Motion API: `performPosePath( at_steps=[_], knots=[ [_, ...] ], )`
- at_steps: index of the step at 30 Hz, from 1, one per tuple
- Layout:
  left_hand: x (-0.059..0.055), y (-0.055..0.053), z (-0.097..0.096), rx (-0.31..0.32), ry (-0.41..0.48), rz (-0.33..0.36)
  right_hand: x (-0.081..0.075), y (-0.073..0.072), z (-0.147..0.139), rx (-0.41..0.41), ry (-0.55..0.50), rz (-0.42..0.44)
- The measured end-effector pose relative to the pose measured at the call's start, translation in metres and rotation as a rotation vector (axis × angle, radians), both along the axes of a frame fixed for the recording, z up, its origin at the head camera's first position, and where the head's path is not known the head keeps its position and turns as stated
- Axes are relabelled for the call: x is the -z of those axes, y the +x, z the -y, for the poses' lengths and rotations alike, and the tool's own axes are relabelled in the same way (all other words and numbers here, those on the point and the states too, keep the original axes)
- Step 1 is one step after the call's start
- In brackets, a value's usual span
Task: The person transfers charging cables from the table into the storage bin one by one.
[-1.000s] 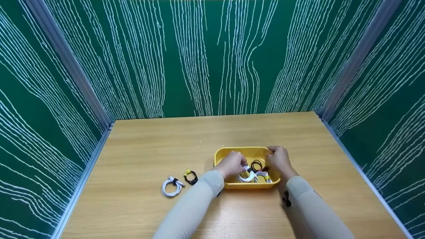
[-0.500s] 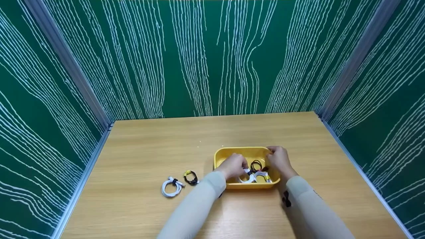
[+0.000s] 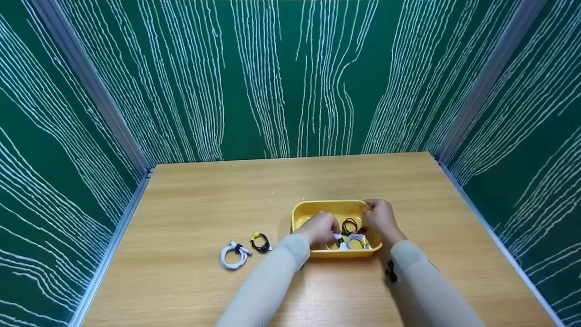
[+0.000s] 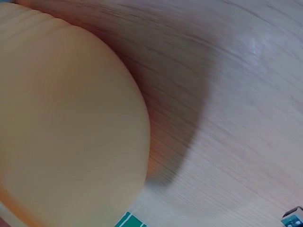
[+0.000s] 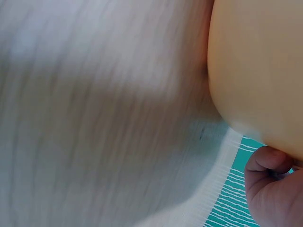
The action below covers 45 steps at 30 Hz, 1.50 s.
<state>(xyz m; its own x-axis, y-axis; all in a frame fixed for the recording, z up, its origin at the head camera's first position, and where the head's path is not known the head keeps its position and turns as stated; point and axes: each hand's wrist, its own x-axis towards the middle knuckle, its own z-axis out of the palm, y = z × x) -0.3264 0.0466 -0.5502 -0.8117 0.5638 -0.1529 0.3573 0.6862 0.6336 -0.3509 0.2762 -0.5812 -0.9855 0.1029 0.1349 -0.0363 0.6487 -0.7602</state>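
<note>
My left hand [image 3: 320,227] reaches down into a yellow plastic tray [image 3: 340,255]. Its fingers hold a coiled white cable [image 3: 341,244] with a black tie, partly hidden under the hand. At the tray's right end, my right hand [image 3: 382,220] grips the rim; the right wrist view shows its curled fingers [image 5: 267,160] at the tray wall. Beside the held coil lie a white cable with a yellow tie [image 3: 355,237] and a thin black cable coil [image 3: 349,221]. The left wrist view shows mostly the tray's outer wall [image 4: 80,123].
Left of the tray on the wooden table [image 3: 218,190] lie a white cable coil with a black tie [image 3: 224,257] and a black cable coil with a yellow tie [image 3: 263,248]. Green panels [image 3: 299,91] with white lines stand at the back and both sides.
My left hand has moved slightly down and right in the tray, and the white cable coil under it has shifted lower. The right hand stays on the rim.
</note>
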Motion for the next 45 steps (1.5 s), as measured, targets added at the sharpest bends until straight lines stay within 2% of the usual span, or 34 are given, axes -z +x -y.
performPosePath(
  at_steps=[2,7,12,21,33,40,45],
  knots=[
    [0.000,0.000,0.000,-0.001,0.005,0.015,0.000,0.000,0.000,-0.001,-0.001,0.002],
    [0.001,-0.001,0.000,0.013,-0.003,-0.012,-0.001,0.000,0.000,-0.006,0.002,0.010],
    [0.003,0.000,0.001,0.011,0.015,0.033,-0.001,0.000,-0.001,-0.012,0.012,0.001],
    [0.003,-0.001,0.005,0.031,0.045,0.034,-0.001,-0.002,-0.001,-0.010,0.034,-0.006],
    [0.002,-0.008,0.012,0.089,0.037,-0.025,-0.003,0.000,0.000,0.005,-0.026,0.075],
    [-0.006,-0.009,0.021,0.075,0.029,-0.006,-0.003,0.000,0.000,0.001,-0.031,0.060],
    [-0.009,-0.006,0.027,0.083,0.040,-0.019,-0.001,-0.001,-0.001,-0.014,0.012,-0.002]
  ],
)
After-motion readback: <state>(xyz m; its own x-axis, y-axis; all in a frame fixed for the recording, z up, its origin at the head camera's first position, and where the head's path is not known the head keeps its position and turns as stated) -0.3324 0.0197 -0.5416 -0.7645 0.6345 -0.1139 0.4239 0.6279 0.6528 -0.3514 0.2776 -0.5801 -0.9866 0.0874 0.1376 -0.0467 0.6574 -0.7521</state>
